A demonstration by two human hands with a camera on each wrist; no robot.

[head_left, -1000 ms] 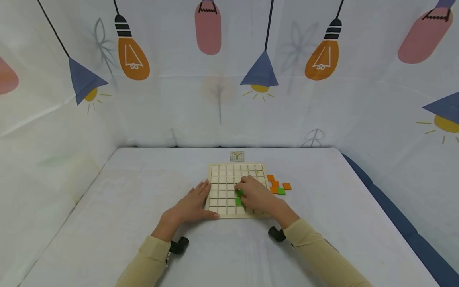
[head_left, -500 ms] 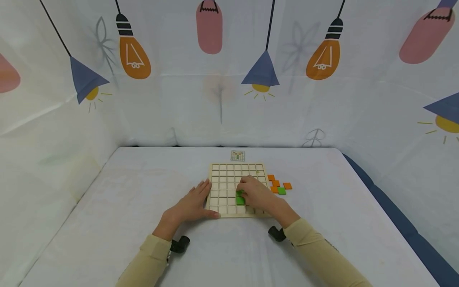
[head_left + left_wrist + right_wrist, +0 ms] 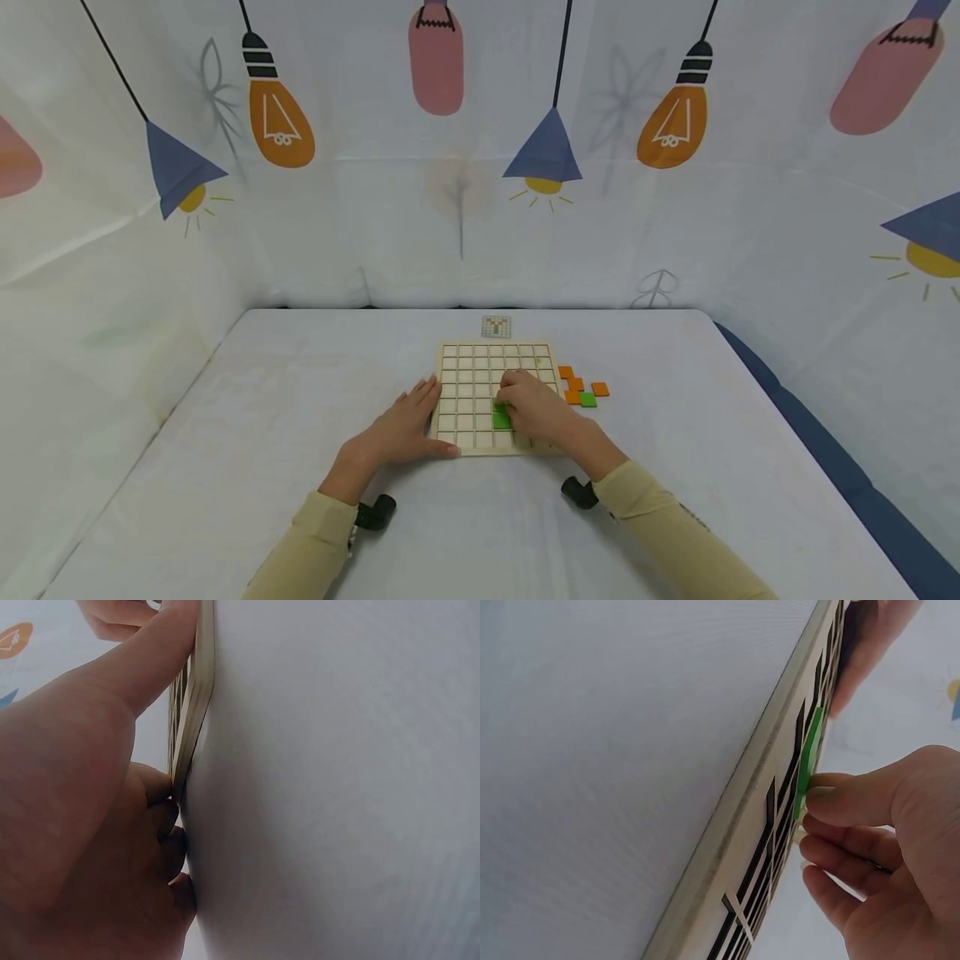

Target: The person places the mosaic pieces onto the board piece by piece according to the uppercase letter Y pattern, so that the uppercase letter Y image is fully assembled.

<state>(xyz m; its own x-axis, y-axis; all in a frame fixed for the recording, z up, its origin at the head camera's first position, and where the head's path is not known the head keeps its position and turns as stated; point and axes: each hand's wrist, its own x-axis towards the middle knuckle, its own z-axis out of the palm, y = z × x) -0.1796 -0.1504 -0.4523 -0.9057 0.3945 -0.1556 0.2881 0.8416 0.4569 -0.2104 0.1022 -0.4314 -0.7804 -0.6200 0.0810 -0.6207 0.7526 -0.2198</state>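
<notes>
- My left hand (image 3: 407,425) holds nothing; its fingers stretch along the left edge of the wooden grid board (image 3: 465,375), and its thumb lies along the near edge, the board's near left corner between them.
- My right hand (image 3: 536,408) is over the board, right of its middle, fingers bent, thumb tip touching green; I cannot tell whether I pinch a tile or only touch it.
- The nearer green tile (image 3: 501,421) lies in a cell toward the board's near edge, about midway across.
- Just behind it on the board, the farther green tile (image 3: 498,407) is mostly hidden under my right fingers.
- Just beside the board's right edge lie four orange tiles (image 3: 600,389) and a loose green tile (image 3: 588,400).
- Beyond the board's far edge, I see a small pattern card (image 3: 496,327).
- Under the board spreads a white tabletop (image 3: 315,375); well behind the board hangs a lamp-printed cloth (image 3: 360,208).
</notes>
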